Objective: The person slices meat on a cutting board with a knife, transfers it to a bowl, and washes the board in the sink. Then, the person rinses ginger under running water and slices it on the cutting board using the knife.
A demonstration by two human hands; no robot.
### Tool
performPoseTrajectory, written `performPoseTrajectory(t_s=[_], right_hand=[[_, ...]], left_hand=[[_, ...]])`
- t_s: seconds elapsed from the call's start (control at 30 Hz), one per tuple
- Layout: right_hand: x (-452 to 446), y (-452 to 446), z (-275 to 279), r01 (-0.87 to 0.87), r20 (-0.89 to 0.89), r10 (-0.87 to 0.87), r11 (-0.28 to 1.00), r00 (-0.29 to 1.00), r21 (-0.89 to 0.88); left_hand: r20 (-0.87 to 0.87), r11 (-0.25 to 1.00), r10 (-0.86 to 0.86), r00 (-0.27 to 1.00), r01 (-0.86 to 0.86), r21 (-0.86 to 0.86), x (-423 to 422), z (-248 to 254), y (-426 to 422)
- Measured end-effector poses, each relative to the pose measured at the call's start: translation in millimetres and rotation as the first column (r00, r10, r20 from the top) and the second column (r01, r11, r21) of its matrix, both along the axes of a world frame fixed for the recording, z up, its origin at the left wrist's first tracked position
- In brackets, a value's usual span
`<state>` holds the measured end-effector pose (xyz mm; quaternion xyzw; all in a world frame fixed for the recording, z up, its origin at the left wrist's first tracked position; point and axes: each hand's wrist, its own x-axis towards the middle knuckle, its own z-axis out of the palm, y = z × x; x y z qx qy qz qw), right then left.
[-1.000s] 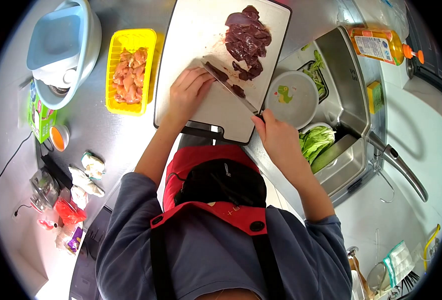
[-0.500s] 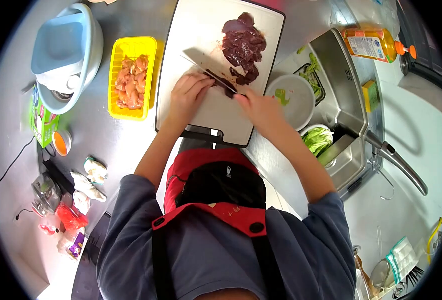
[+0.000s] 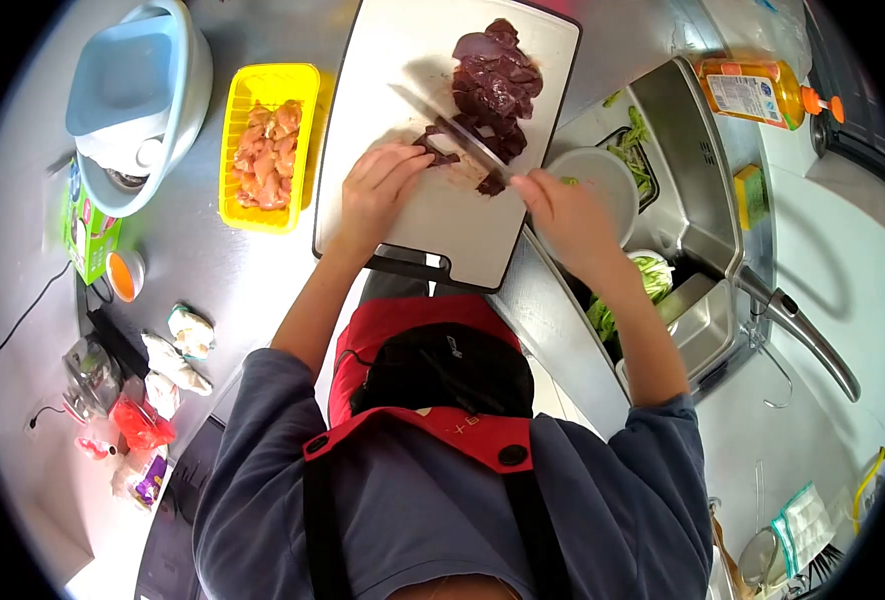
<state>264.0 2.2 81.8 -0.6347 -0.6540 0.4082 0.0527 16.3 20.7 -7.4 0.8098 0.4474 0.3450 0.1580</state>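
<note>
two hands, set apart, both at the cutting board (image 3: 392, 50). left hand (image 3: 374, 195): palm down, fingers together, fingertips against a small dark meat piece (image 3: 440, 157); cannot tell whether pinched or only pressed. right hand (image 3: 557, 205): closed around the handle of the knife (image 3: 477, 150), at the right edge of the board.

governing relation: meat piece just ahead and to the right of the left fingertips, in contact. left hand nearer; right hand farther off, beyond the handle end of the blade. long axis of the piece: aslant, roughly along the line of the blade. knife: diagonal, tip far left, handle near right, just beyond the left fingertips; cannot tell whether in contact with the board.

in the way: the blade, between left fingertips and dark meat pile (image 3: 497, 75) at the far right of the board. on the near side of the blade, close to the handle: a separate dark slice (image 3: 489, 186).

left of the board: yellow tray (image 3: 270, 78) with pale pink meat (image 3: 267, 155); farther out, stacked blue basins (image 3: 122, 75).

right: pale bowl (image 3: 617, 190), partly behind the right hand; then sink (image 3: 710, 190), with leafy greens (image 3: 654, 278). beyond: sponge (image 3: 750, 197) and orange bottle (image 3: 752, 92).
</note>
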Motion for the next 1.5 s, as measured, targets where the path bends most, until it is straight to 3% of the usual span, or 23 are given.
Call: performPoseTrajectory(t_s=[0.2,0.33,0.43,0.5,0.53,0.6,0.63,0.7,0.73,0.8,0.9,1.33,1.4,1.5], right_hand=[[-11,-2,-9,-0.087,0.116,0.079,0.994,0.99,0.063],[-29,15,-23,-0.081,0.079,0.07,0.988,0.994,0.135],[-24,21,-32,-0.036,0.067,0.026,0.987,0.997,0.155],[-6,20,-27,0.132,0.026,-0.133,0.99,0.991,0.058],[-3,17,-24,0.129,0.029,-0.131,0.99,0.991,0.055],[1,14,-15,0.185,-0.127,-0.186,0.983,0.974,-0.022],[-1,11,-8,0.183,-0.126,-0.185,0.983,0.975,-0.026],[-12,2,5,0.064,-0.08,-0.054,0.989,0.995,0.133],[-15,-4,7,0.065,-0.083,-0.054,0.989,0.995,0.132],[-19,-17,9,-0.064,0.089,0.052,0.987,0.995,0.149],[-21,-32,7,-0.118,0.126,0.101,0.983,0.987,0.142],[-28,-52,3,-0.119,0.194,0.092,0.984,0.977,0.133],[-33,-47,5,-0.088,0.197,0.081,0.996,0.977,0.025],[-52,-25,-4,-0.055,0.136,0.048,0.997,0.989,0.045]], left_hand=[[-0.001,1.0,-0.001,1.0,0.001,0.012,1,-1,0],[-0.017,0.999,-0.026,1.0,0.026,0.024,3,-2,0],[0.004,0.999,-0.014,1.0,0.014,0.033,3,-1,4],[0.012,1.0,-0.015,1.0,0.015,0.025,2,1,1],[0.015,1.0,-0.013,1.0,0.013,0.022,2,0,-1],[0.03,0.998,0.006,1.0,-0.008,0.061,4,-1,2],[0.03,0.998,0.008,1.0,-0.01,0.058,5,0,0],[0.101,0.996,0.088,0.991,-0.088,-0.008,5,3,-3],[0.098,0.996,0.088,0.991,-0.088,-0.009,4,2,-3],[0.067,0.995,0.081,0.994,-0.085,0.057,3,0,-1],[0.059,0.995,0.079,0.995,-0.082,0.053,2,-2,0],[0.005,0.999,0.044,0.999,-0.044,0.022,-1,-1,1],[0.031,0.998,0.068,0.997,-0.067,-0.01,-1,-6,1],[0.07,0.999,0.046,0.996,-0.046,-0.009,-3,-7,4]])
